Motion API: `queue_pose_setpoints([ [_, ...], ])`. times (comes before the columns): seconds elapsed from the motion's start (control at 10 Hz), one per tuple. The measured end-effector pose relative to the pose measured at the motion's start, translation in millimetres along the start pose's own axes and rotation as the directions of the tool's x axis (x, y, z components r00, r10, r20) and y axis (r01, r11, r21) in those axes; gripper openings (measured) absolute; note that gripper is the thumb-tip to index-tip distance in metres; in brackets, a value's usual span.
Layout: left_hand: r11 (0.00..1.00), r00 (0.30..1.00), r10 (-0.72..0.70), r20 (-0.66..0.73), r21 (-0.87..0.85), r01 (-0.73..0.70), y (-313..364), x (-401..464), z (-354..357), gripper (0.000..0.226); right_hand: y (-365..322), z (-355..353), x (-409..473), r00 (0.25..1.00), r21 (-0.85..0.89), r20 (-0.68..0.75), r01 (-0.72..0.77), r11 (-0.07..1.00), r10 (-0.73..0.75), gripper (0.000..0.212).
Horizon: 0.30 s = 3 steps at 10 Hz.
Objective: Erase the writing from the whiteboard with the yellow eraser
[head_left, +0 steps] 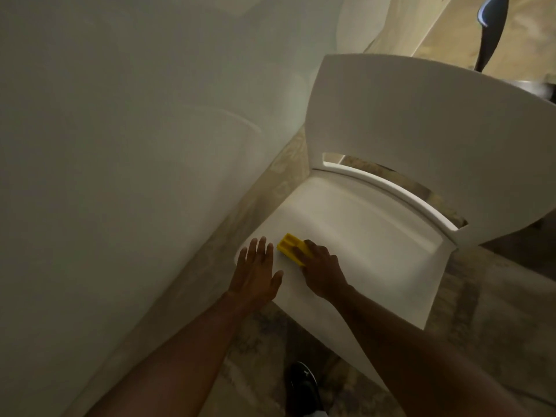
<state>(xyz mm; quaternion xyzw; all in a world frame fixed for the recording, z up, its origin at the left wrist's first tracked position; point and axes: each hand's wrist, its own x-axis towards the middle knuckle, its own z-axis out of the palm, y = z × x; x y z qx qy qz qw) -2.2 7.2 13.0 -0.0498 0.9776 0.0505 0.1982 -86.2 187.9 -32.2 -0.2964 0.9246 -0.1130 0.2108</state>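
Both forearms reach down over a black shoe (302, 383) to the white chair (355, 236); the left hand (255, 272) lies flat, fingers apart, near its front corner. Just beside it, the right hand (320, 266) has its fingers clamped on the yellow eraser (290, 245) on the seat, and a loose pinch could drop it during the lift toward the whiteboard (120, 145), whose writing I cannot make out.

A white chair (391, 236) stands on patterned carpet (481, 311) near a black shoe (302, 386).

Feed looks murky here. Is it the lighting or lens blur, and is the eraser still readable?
Head view: dim, flat light rather than blur; yellow eraser stands out under the right hand; left hand is dark yet distinct; wide-angle bending curves the white chair.
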Motion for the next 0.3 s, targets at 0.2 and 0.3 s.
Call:
queue_pose_setpoints([
  [0.2,0.999,1.000,-0.025,-0.008,-0.020,0.024,-8.9,-0.3,-4.6,0.077,-1.6,2.8,2.1,0.996,-0.007,0.090,-0.004,1.000,0.005,0.062],
  [0.3,0.996,0.998,-0.063,-0.028,-0.062,0.061,-15.0,-8.6,-12.2,0.077,-11.3,-6.1,2.3,0.997,0.009,0.076,-0.002,1.000,0.001,0.067],
])
